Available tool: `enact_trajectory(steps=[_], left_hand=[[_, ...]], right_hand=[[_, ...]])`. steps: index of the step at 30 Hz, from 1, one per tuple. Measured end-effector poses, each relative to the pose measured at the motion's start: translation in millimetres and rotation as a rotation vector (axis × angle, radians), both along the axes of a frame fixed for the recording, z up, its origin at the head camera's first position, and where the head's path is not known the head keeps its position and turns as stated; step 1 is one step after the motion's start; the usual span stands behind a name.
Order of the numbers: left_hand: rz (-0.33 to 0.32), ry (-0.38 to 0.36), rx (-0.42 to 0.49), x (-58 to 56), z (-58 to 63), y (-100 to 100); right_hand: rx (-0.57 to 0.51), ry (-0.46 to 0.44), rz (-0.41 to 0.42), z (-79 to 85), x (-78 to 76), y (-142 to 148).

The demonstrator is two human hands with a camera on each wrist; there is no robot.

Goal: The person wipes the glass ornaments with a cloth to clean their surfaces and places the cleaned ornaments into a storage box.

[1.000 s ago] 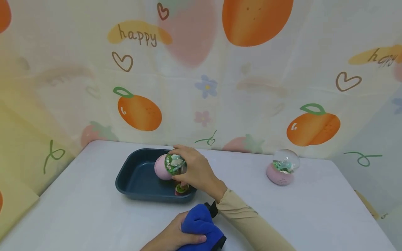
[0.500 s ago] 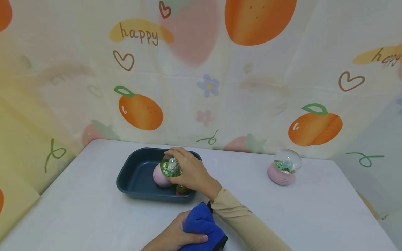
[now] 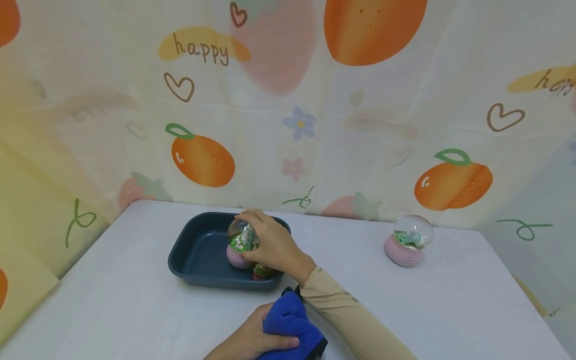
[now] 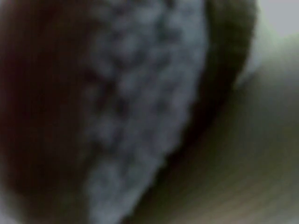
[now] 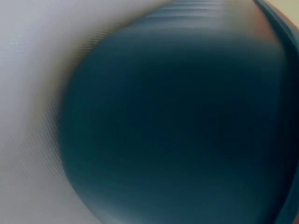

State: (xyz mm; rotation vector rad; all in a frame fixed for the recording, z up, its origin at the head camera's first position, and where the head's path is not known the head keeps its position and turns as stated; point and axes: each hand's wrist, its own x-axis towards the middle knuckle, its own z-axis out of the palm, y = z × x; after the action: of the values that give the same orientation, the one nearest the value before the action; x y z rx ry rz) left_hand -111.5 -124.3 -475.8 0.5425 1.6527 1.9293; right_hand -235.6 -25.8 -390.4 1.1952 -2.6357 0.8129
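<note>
In the head view my right hand (image 3: 274,245) grips a snow globe (image 3: 240,255) with a pink base and green scenery, inside the dark blue tray (image 3: 193,255). The globe stands nearly upright, its right side hidden by my fingers. Just below that hand, a smaller ornament (image 3: 261,271) with a green top sits in the tray's near right corner. My left hand (image 3: 258,336) holds a folded blue cloth (image 3: 290,320) with black edging in front of the tray. Blurred cloth (image 4: 145,93) fills much of the left wrist view; the tray's outer wall (image 5: 168,130) fills the right one.
A second snow globe (image 3: 409,240) with a pink base stands on the white table (image 3: 360,280) to the right. Behind the table hangs a fruit-patterned backdrop (image 3: 270,140). My right forearm (image 3: 346,310) crosses beside the blue cloth.
The gripped snow globe has gone from tilted on its side to nearly upright and lower in the tray. My left hand keeps its hold on the cloth.
</note>
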Motion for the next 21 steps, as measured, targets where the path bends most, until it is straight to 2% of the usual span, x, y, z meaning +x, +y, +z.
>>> enact_trajectory(steps=[6,13,21], left_hand=[[-0.002,-0.004,0.001,0.7,0.1,-0.5],[0.008,0.048,0.013,0.7,0.5,0.9],[0.015,-0.011,-0.047,0.3,3.1,-0.6]], right_hand=[[0.049,-0.075,0.049,1.5,2.9,-2.6],[-0.054,-0.144,0.051,13.4,2.9,17.9],[-0.077,-0.162,0.002,13.0,11.9,52.9]])
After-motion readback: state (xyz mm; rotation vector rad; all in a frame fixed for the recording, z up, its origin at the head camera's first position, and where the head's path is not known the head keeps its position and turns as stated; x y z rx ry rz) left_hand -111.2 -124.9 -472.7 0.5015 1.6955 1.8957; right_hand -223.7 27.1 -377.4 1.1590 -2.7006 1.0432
